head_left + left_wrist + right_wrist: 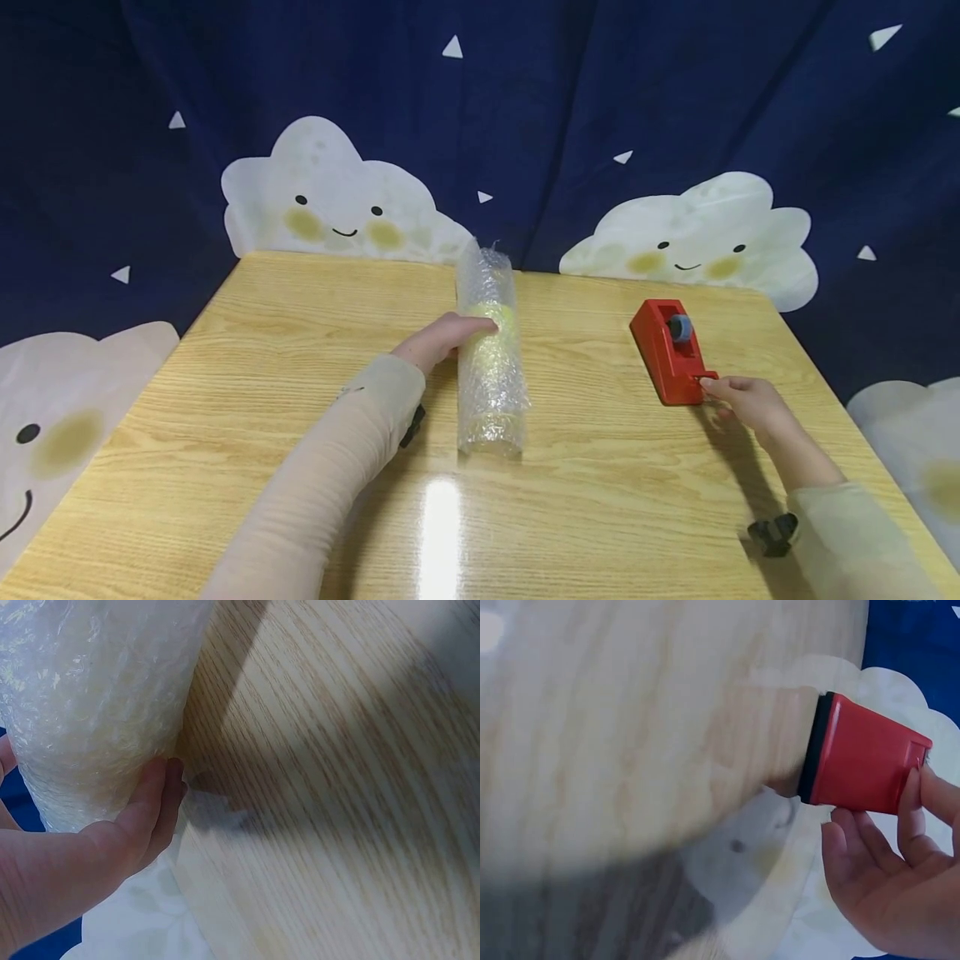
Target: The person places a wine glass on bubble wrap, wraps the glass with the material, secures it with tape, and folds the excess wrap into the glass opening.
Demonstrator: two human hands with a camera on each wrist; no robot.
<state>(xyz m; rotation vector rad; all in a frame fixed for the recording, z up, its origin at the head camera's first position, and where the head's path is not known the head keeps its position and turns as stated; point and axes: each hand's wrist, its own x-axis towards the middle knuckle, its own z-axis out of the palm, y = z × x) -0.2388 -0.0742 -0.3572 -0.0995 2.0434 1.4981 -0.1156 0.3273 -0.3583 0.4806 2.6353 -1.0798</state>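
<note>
A bubble-wrapped cylinder (491,392), yellowish inside the clear wrap, lies lengthwise on the wooden table in the head view. My left hand (442,337) holds it from the left, thumb across the top. In the left wrist view, fingers (146,799) curl against the side of the bubble wrap (97,690). To the right stands a red tape dispenser (671,367) with a small bluish tape roll (681,327) in it. My right hand (750,404) pinches the tape end at the dispenser's front, thumb against index finger; the tape itself is mostly hidden by the fingertips.
The wooden table (300,400) narrows toward its back edge, where a dark blue curtain (525,100) with white clouds hangs close behind. Black wrist camera mounts (772,535) sit at both cuffs. A bright light reflection (440,533) shows on the front tabletop.
</note>
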